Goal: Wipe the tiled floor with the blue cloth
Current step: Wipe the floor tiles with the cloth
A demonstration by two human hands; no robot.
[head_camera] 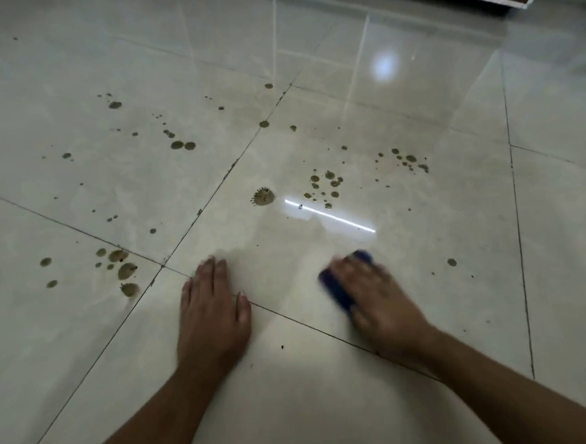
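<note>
Two bare forearms reach out below me. My left hand (212, 316) lies flat and open on the tiled floor (415, 111), fingers spread across a grout line. My right hand (375, 295), motion-blurred, presses one blue cloth (337, 287) onto the tile. Dozens of brown spots (262, 197) dot four tiles, too many to count.

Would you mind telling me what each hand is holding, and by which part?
The right hand presses the blue cloth flat from above, covering its middle. The left hand holds nothing; it rests on the tiled floor.
</note>
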